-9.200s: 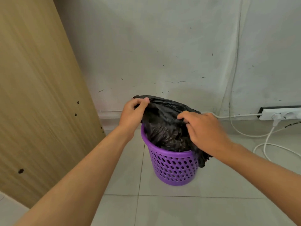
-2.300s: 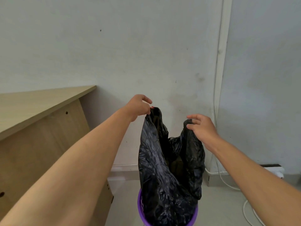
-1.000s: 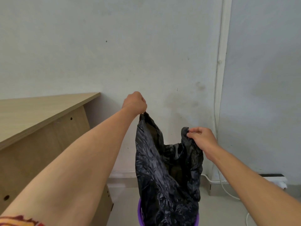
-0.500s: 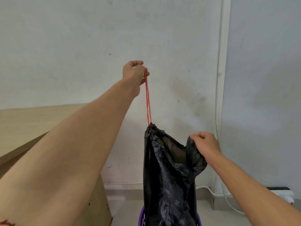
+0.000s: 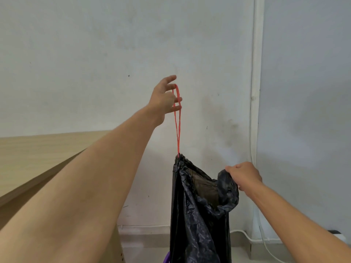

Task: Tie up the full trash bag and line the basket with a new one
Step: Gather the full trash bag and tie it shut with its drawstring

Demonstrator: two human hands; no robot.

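my left hand (image 5: 164, 98) is raised high, fingers spread and hooked through the loop of the red drawstring (image 5: 177, 122), which runs taut down to the gathered left corner of the black trash bag (image 5: 197, 215). my right hand (image 5: 245, 174) grips the bag's right rim, lower down. a sliver of the purple basket (image 5: 167, 258) shows at the bag's base. a wooden desk (image 5: 32, 150) stands at left, white cables (image 5: 245, 235) low on the far wall.

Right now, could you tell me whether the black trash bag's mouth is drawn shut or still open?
Still partly open: the black trash bag is cinched at the red drawstring, but gapes toward the right hand.
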